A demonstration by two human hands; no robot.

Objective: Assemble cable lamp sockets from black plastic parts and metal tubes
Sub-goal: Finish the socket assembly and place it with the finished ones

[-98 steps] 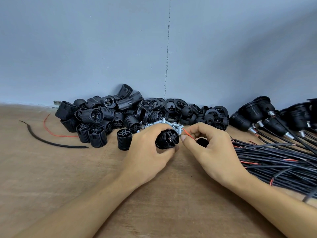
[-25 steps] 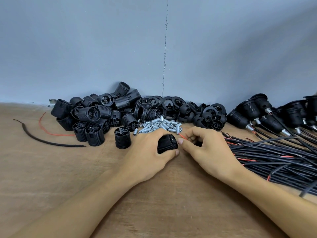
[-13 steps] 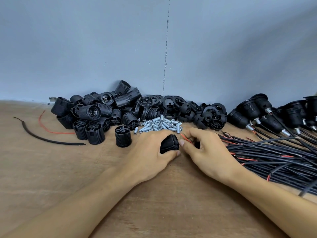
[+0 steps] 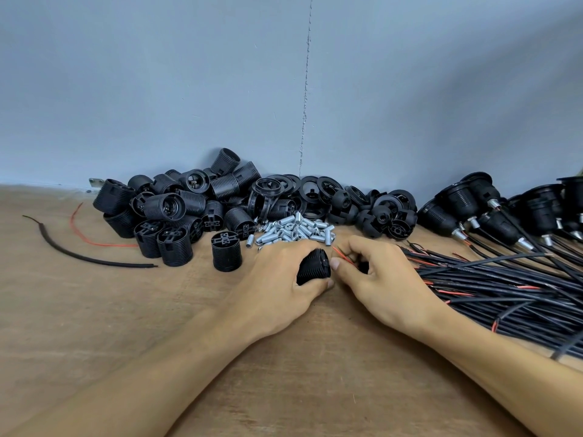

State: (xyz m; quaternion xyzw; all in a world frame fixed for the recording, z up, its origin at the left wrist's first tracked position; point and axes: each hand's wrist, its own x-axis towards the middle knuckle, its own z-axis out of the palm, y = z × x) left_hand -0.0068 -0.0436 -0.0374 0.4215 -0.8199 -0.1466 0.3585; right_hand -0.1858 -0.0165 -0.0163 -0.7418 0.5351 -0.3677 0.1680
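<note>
- The threaded black socket body [image 4: 314, 268] lies on its side mid-table, gripped by the left hand [image 4: 280, 282], whose fingers curl over it.
- Just right of it, the right hand [image 4: 381, 282] pinches a thin red wire [image 4: 342, 256] with curled fingers.
- A heap of metal tubes [image 4: 293, 231] sits just behind both hands.
- Loose black plastic parts [image 4: 195, 203] are piled along the far edge of the table [image 4: 94, 326].
- A cable bundle [image 4: 504, 282] spreads toward the right edge.

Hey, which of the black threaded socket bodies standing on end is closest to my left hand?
The lone socket body standing apart from the pile, just left of your left hand. The other upright ones stand further left, against the pile.
</note>
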